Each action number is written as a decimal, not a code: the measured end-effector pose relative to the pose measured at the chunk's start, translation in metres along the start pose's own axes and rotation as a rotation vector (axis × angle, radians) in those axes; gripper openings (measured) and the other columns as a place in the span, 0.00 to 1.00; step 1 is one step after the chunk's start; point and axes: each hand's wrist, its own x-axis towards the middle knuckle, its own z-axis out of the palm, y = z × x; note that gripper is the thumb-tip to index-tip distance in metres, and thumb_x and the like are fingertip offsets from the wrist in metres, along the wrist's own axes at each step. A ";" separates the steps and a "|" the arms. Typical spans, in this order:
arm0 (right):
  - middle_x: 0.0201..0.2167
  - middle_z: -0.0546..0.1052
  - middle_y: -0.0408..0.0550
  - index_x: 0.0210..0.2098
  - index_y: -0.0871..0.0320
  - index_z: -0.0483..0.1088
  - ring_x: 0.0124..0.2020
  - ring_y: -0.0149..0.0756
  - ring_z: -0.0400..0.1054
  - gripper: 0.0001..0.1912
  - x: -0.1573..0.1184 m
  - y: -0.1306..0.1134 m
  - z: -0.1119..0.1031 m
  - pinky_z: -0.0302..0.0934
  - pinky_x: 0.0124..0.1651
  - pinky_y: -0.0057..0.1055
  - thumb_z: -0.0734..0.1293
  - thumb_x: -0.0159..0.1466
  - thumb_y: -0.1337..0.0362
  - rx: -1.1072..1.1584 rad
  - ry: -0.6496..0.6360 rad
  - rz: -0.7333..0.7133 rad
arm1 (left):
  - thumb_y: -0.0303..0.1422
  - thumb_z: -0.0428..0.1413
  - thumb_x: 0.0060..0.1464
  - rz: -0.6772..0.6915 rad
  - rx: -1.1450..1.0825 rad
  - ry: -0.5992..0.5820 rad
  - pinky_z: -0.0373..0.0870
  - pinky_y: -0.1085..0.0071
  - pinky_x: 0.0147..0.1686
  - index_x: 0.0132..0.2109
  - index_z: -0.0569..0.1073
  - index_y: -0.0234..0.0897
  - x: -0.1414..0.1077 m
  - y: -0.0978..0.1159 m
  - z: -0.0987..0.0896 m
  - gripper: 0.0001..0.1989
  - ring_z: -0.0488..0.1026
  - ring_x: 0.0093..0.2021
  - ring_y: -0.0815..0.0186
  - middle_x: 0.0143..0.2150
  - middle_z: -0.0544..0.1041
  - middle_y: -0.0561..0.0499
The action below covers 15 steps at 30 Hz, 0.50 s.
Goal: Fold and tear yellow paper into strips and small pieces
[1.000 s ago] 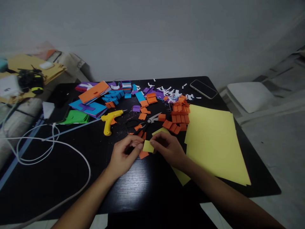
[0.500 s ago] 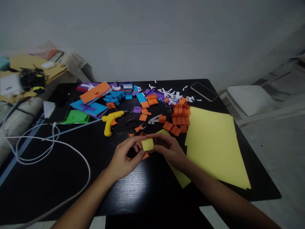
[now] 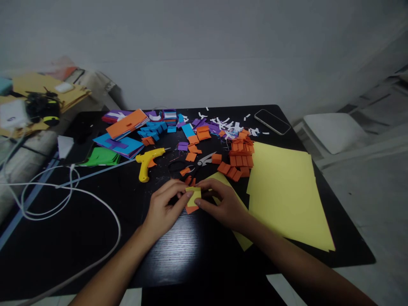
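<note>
A small folded piece of yellow paper (image 3: 194,196) is pinched between my two hands above the black table. My left hand (image 3: 164,206) grips its left edge with thumb and fingers. On the opposite side, my right hand (image 3: 225,204) holds the right edge, thumb in front. An orange paper piece (image 3: 191,210) shows just below the yellow one. Beneath my right hand lies a yellow paper strip (image 3: 240,239), partly covered. Scissors (image 3: 204,161) rest beyond my hands among small orange pieces. A yellow glue gun (image 3: 147,162) lies to the left, nozzle pointing right.
Large yellow sheets (image 3: 287,195) lie at the right. Folded orange pieces (image 3: 241,154) are piled beside them, near white paper scraps (image 3: 231,127) and a phone (image 3: 272,122). Colored paper stacks (image 3: 127,123) stand back left. A white cable (image 3: 105,204) loops across the left side.
Both hands have moved slightly lower with the yellow paper. It has shifted a little left and down, and its upper fold now looks flatter. The things on the table stay put.
</note>
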 end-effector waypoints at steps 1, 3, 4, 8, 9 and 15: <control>0.48 0.78 0.51 0.45 0.55 0.75 0.47 0.40 0.75 0.11 0.000 0.000 0.000 0.73 0.49 0.36 0.74 0.64 0.61 -0.037 0.001 -0.041 | 0.30 0.59 0.65 -0.008 -0.005 0.000 0.72 0.70 0.40 0.41 0.78 0.39 0.000 0.000 0.000 0.03 0.76 0.41 0.65 0.40 0.78 0.48; 0.49 0.79 0.52 0.47 0.54 0.75 0.51 0.42 0.74 0.14 0.000 -0.001 -0.002 0.70 0.54 0.40 0.76 0.63 0.61 -0.112 -0.012 -0.124 | 0.31 0.60 0.65 -0.034 -0.028 0.014 0.72 0.70 0.40 0.39 0.79 0.39 0.000 0.000 0.001 0.04 0.76 0.41 0.65 0.42 0.78 0.48; 0.51 0.78 0.52 0.48 0.54 0.74 0.52 0.43 0.74 0.16 0.000 -0.001 -0.003 0.69 0.57 0.42 0.77 0.62 0.60 -0.147 -0.027 -0.157 | 0.31 0.60 0.64 -0.055 -0.048 0.030 0.71 0.71 0.40 0.38 0.79 0.38 0.001 0.000 0.000 0.05 0.76 0.40 0.65 0.42 0.78 0.48; 0.55 0.77 0.54 0.48 0.54 0.75 0.56 0.46 0.73 0.19 0.000 0.001 -0.003 0.66 0.60 0.45 0.79 0.61 0.58 -0.208 -0.073 -0.183 | 0.35 0.61 0.63 -0.180 -0.181 0.091 0.70 0.73 0.34 0.33 0.78 0.38 0.004 0.001 0.000 0.09 0.74 0.35 0.67 0.36 0.78 0.51; 0.54 0.77 0.54 0.45 0.54 0.75 0.55 0.45 0.73 0.16 0.001 0.002 -0.003 0.66 0.59 0.44 0.78 0.61 0.58 -0.210 -0.071 -0.181 | 0.37 0.62 0.62 -0.219 -0.217 0.096 0.69 0.74 0.32 0.33 0.78 0.38 0.005 0.001 0.000 0.10 0.73 0.33 0.67 0.33 0.77 0.52; 0.37 0.81 0.47 0.39 0.56 0.76 0.37 0.36 0.74 0.06 0.001 -0.002 0.000 0.68 0.43 0.34 0.74 0.64 0.62 -0.140 -0.077 -0.059 | 0.42 0.63 0.60 -0.366 -0.411 0.086 0.69 0.75 0.27 0.36 0.77 0.38 0.005 0.005 0.002 0.12 0.72 0.25 0.69 0.26 0.76 0.55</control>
